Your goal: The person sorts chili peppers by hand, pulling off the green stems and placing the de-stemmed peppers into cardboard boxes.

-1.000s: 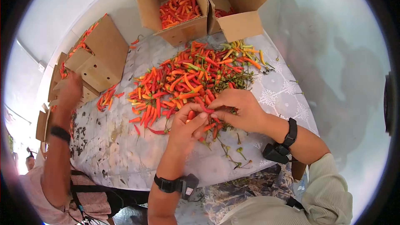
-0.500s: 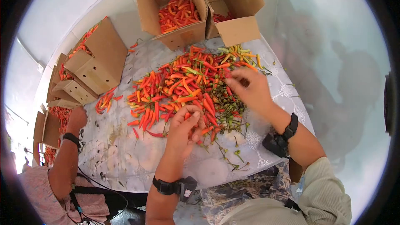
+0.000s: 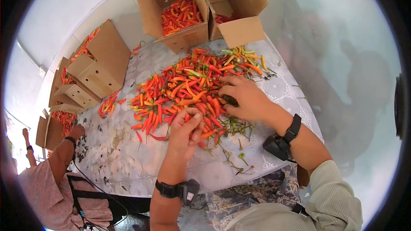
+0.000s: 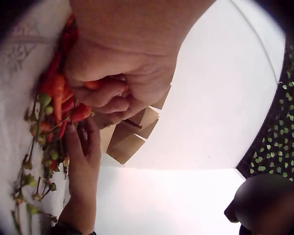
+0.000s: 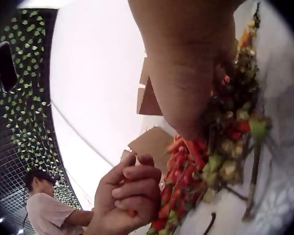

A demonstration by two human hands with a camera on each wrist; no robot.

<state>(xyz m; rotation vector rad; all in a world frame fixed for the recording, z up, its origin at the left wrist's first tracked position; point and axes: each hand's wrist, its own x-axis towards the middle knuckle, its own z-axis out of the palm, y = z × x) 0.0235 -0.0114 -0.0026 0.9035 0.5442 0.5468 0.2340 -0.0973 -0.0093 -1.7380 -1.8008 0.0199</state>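
Red and orange chili peppers (image 3: pixel 182 83) lie heaped on a patterned tablecloth (image 3: pixel 128 167). My left hand (image 3: pixel 185 134) is at the near edge of the heap, its fingers curled round a few red chilies that show between them in the left wrist view (image 4: pixel 94 84). My right hand (image 3: pixel 247 99) reaches over the heap's right side, thumb and fingers spread apart, fingertips among the peppers. Green stems (image 3: pixel 238 126) lie below its palm, with several loose ones nearer the table edge. What its fingertips touch is partly hidden.
Two open cardboard boxes (image 3: pixel 184 38) with chilies stand at the back. More filled boxes (image 3: pixel 105 55) line the left side, where another person's arm (image 3: pixel 64 149) reaches. Yellow-green chilies (image 3: pixel 242 55) lie at the heap's far right. A wall (image 3: pixel 338 81) rises on the right.
A second ago both hands met over a red chili; my right hand then parted rightward and now reaches down into the heap. My left hand stays near the front, still gripping chilies.
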